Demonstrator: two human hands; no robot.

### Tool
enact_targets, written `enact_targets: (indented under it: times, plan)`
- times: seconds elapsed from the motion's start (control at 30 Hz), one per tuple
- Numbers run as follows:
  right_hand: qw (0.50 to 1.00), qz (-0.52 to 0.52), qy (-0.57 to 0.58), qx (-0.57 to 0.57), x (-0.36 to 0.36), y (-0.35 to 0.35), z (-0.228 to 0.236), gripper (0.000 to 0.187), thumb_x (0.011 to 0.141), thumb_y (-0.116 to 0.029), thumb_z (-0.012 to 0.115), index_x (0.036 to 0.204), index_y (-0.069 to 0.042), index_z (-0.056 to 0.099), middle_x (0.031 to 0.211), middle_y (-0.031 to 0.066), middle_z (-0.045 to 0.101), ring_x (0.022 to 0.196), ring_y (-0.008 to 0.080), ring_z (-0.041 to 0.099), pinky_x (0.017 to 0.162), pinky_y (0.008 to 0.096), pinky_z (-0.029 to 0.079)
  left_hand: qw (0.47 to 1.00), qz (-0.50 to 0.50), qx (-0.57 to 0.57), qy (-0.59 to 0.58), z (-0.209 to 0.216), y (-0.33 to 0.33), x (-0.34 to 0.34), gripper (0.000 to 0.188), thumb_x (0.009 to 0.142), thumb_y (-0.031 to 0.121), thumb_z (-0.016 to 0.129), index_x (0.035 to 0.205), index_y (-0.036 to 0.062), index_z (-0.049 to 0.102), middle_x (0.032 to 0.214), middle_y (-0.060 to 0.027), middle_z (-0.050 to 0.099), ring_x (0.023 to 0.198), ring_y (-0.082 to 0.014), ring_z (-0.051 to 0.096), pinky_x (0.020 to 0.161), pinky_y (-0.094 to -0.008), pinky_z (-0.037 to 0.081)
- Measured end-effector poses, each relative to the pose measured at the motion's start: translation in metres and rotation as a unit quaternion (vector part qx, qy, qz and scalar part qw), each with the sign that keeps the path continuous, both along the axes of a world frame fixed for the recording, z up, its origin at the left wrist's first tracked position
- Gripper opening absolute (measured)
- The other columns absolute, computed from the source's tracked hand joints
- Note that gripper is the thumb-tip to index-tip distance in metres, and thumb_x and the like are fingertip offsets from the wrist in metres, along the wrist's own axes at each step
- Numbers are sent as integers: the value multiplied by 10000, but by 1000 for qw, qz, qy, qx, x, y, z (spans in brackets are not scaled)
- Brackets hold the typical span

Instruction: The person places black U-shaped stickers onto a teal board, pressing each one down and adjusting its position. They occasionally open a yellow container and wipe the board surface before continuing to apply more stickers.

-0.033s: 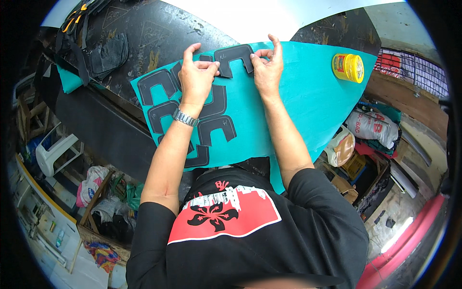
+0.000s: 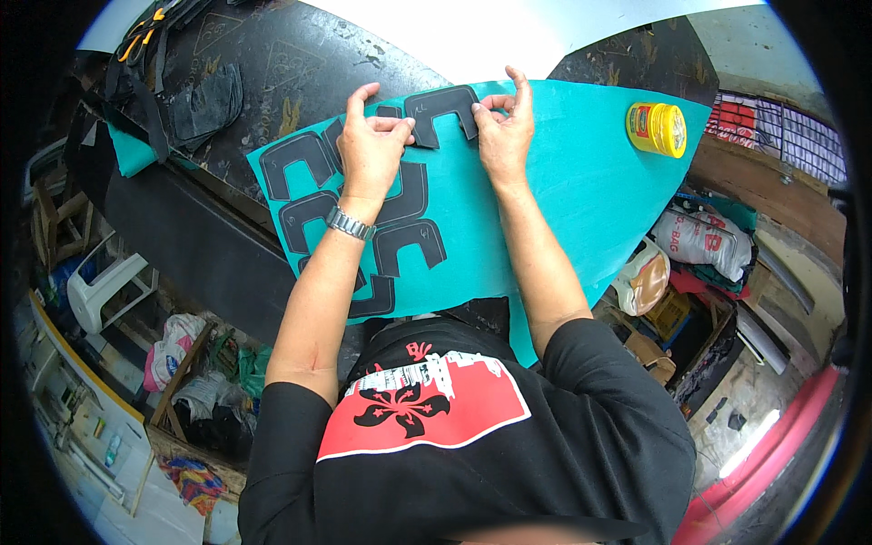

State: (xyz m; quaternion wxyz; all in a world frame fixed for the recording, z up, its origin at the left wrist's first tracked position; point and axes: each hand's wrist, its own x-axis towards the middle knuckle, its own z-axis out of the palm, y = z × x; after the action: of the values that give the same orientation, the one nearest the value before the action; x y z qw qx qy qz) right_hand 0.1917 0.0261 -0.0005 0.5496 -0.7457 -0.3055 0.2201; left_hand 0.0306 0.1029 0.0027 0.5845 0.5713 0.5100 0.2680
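Note:
A black U-shaped piece (image 2: 443, 98) with a pale mark lies along the far edge of a teal sheet (image 2: 590, 195), its opening toward me. The thumb and fingertips of my left hand (image 2: 371, 153) pinch its left leg, the index finger raised. On its right leg, my right hand (image 2: 506, 136) pinches likewise, its index finger also pointing up. Several matching black pieces (image 2: 411, 238) lie on the left part of the sheet, some partly hidden under my left hand and forearm.
A yellow jar (image 2: 656, 128) stands on the sheet at the right. Beyond lie a white sheet (image 2: 472, 32), dark scraps (image 2: 209, 102) and an orange-handled tool (image 2: 138, 41) on the black table (image 2: 309, 59). A white plastic stool (image 2: 107, 289) is at the left.

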Motion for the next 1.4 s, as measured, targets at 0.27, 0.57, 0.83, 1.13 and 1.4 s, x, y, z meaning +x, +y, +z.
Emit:
enact_targets:
  times: [0.27,0.57,0.83,1.13,1.4]
  plan:
    - [992,11,-78,-97,-1,6,6,716,831,87,666,1480,-113,438,869,43,610,679,70,599,579,242,514,999,-11,20,34,0,4,2,628,850,53,774,1403,17,479,828,-93,745,694,-109,712,584,-238,560]
    - [929,79,-253,-259,13,13,26,575,882,-141,667,1432,-96,508,869,102,705,672,258,654,709,418,550,948,-106,175,243,13,8,5,617,823,124,778,1387,100,529,880,-69,700,760,-272,679,698,-389,551]
    - [905,5,-425,4,30,53,35,598,965,-283,633,1484,-62,439,1420,201,545,1293,377,506,1023,469,439,851,-203,427,227,4,-6,-16,372,874,128,712,1241,169,670,1256,-39,614,1207,-245,539,970,-410,413]
    - [864,224,-418,-168,-18,87,-32,894,953,-691,426,1602,-104,247,1663,227,159,1550,414,75,1161,729,36,916,32,368,157,1,21,-90,189,895,119,695,1079,128,737,1197,-59,657,1146,-277,596,1007,-420,433]
    - [897,339,-216,187,-119,151,17,649,796,-85,768,1400,-133,535,1111,155,683,969,339,657,868,444,536,904,352,243,-1,-13,94,-180,398,919,-1,671,1299,16,553,1162,-125,671,1019,-184,653,879,-297,531]
